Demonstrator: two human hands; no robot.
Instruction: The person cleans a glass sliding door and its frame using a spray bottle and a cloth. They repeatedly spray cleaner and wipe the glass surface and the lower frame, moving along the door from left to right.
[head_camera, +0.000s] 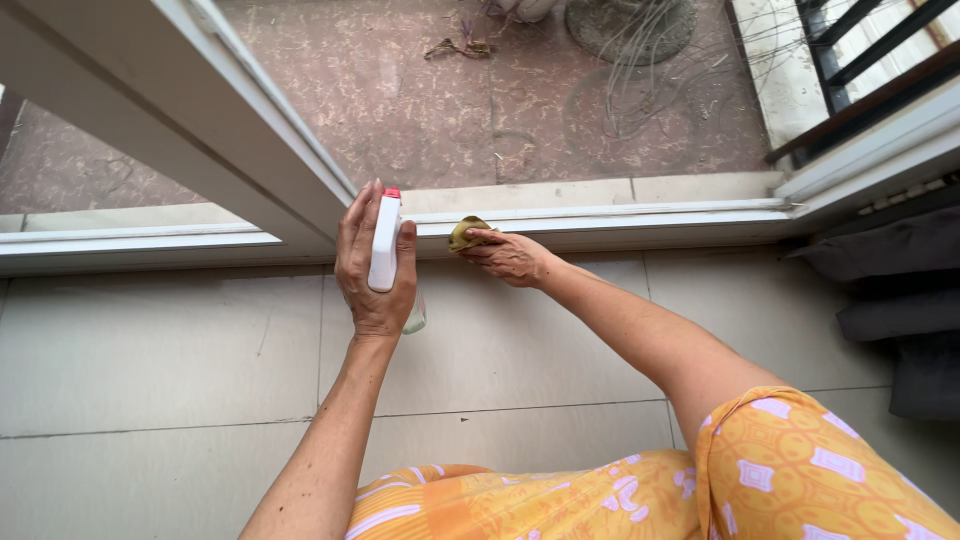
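Two bare forearms extend from short sleeves of a bright orange garment (800, 470) printed with pale pink and white rectangular motifs over a faint gold circular pattern. The right sleeve ends above the elbow with a narrow hemmed edge. The left hand (375, 270) and right hand (510, 258) wear no rings, watch or gloves.
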